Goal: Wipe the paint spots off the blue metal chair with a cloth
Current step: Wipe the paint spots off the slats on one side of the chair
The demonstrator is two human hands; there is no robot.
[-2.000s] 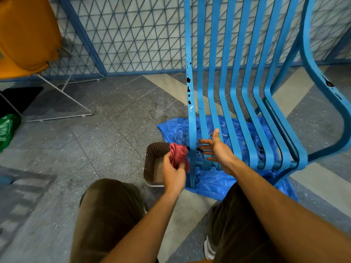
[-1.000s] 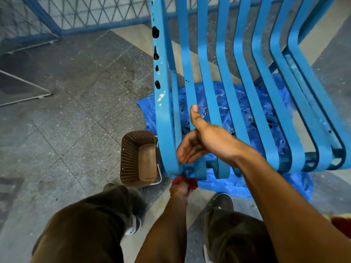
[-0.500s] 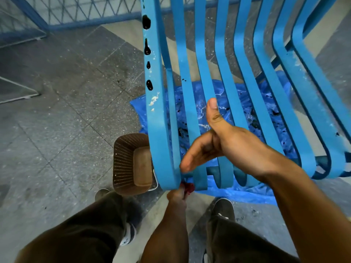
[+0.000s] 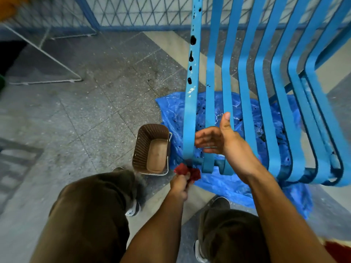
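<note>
The blue metal chair (image 4: 245,103) stands ahead, its slats curving down to a front edge near my knees. Black paint spots (image 4: 192,40) run down the leftmost slat, with pale chips below them. My left hand (image 4: 179,184) is shut on a red cloth (image 4: 187,172) and presses it against the bottom end of that leftmost slat. My right hand (image 4: 224,142) rests on the slats just above, thumb up along a slat, fingers stretched left behind the first slats and holding nothing.
A brown ribbed basket (image 4: 152,149) stands on the floor left of the chair. A blue plastic sheet (image 4: 228,185) lies under the chair. A white wire frame (image 4: 47,56) and a blue mesh fence (image 4: 133,14) stand behind. My knees fill the bottom.
The view has pulled back and up. My left hand with the cloth stays at the bottom of the leftmost slat; two seconds ago it was higher. My right hand keeps steadying the slats.
</note>
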